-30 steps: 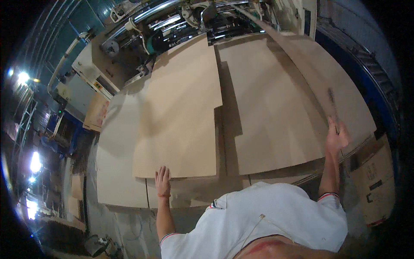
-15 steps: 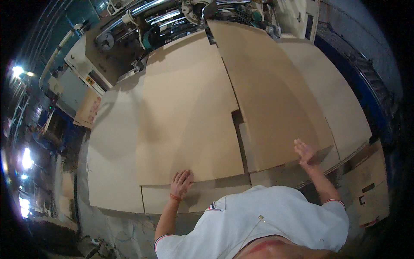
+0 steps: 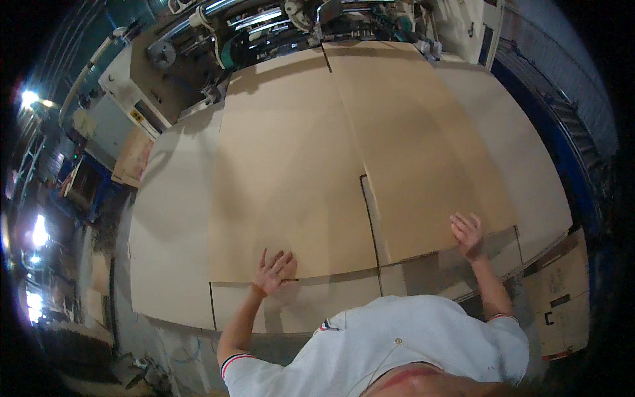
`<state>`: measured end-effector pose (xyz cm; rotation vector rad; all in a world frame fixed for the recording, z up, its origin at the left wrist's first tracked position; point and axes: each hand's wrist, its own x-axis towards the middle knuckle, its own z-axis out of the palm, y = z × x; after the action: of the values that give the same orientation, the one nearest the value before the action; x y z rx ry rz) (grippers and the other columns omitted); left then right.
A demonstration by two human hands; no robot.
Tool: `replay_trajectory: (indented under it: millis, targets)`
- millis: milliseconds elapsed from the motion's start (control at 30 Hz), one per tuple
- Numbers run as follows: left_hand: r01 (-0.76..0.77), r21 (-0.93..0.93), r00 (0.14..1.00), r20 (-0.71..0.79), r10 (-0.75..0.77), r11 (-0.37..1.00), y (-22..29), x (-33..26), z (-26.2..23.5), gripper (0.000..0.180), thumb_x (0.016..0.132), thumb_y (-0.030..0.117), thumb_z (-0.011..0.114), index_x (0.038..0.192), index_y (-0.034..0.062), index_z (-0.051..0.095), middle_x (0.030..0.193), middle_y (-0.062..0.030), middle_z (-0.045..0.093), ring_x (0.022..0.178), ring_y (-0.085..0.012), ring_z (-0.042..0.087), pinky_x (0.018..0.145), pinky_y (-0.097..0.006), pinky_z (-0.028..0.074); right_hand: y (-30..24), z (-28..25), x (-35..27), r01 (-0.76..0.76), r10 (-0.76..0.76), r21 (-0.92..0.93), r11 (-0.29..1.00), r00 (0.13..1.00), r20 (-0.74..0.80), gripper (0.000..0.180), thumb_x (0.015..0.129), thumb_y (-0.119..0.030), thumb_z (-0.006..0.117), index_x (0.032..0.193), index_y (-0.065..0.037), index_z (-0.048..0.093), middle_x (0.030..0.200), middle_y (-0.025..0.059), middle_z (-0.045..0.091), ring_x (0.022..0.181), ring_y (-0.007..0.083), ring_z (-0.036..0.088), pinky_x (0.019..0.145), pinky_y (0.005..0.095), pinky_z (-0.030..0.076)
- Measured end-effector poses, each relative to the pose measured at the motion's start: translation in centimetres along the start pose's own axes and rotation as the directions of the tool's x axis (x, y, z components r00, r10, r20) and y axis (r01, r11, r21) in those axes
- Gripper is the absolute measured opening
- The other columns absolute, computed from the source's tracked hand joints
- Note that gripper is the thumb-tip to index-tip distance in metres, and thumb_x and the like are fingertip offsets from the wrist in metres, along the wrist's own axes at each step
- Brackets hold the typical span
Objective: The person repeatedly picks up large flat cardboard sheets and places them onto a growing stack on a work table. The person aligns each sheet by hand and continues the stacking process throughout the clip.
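Two flat brown cardboard sheets lie side by side before me: a left cardboard sheet (image 3: pixel 291 178) and a right cardboard sheet (image 3: pixel 423 152). My left hand (image 3: pixel 272 271) rests with spread fingers on the near edge of the left sheet. At the near edge of the right sheet, my right hand (image 3: pixel 468 235) has its fingers stretched out; whether it touches the board is hard to tell. A narrow dark slot runs between the sheets at their near end. Both sheets lie on top of wider, paler cardboard (image 3: pixel 173 225) that shows on either side.
A machine with metal rollers (image 3: pixel 258 20) stands at the far end of the cardboard. To the right run a blue rail (image 3: pixel 549 126) and, nearer, a cardboard box (image 3: pixel 562 298). Bright lamps and equipment fill the left background.
The right sheet's far end has shifted, and the gap between the two sheets has narrowed. My left hand has spread its fingers. My right hand stays near the right sheet's near edge.
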<state>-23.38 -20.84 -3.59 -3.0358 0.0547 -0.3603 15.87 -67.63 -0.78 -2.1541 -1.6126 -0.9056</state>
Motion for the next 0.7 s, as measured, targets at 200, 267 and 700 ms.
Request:
replay_trajectory:
  millis: [200,267,700]
  targets:
    - [-0.250,0.278,0.963,-0.026,0.267,0.928,-2.8,1.4,-0.4,0.049,0.084,0.042,0.066,0.126,0.0189,0.055,0.134,-0.0007,0.054,0.115,-0.0208,0.057,0.101,-0.042,0.043,3.2,-4.1,7.9,0.117,-0.117,0.004,0.993,0.993,0.007,0.029,0.081,-0.014,0.067,0.108,-0.011,0.056,0.122,0.0054,0.062,0.118,0.0273,0.055,0.100,0.0535,0.038]
    - [-0.238,0.209,0.941,-0.193,0.279,0.948,-2.3,3.8,-2.6,0.043,0.084,0.035,0.068,0.122,0.0182,0.056,0.128,-0.0013,0.059,0.114,-0.0213,0.059,0.095,-0.038,0.048,4.5,-4.1,8.6,0.090,-0.089,-0.026,0.996,0.996,0.029,0.034,0.080,-0.017,0.069,0.111,-0.011,0.055,0.124,0.0060,0.060,0.120,0.0282,0.053,0.101,0.0546,0.037]
    - [0.043,0.193,0.990,-0.137,-0.016,0.980,-4.8,5.1,0.7,0.046,0.084,0.033,0.067,0.125,0.0205,0.052,0.137,-0.0002,0.051,0.128,-0.0189,0.047,0.111,-0.057,0.027,3.4,7.5,1.6,-0.316,0.329,-0.143,0.938,0.941,0.080,0.042,0.088,-0.018,0.053,0.130,-0.015,0.048,0.141,0.0040,0.046,0.130,0.0264,0.044,0.105,0.0541,0.031]
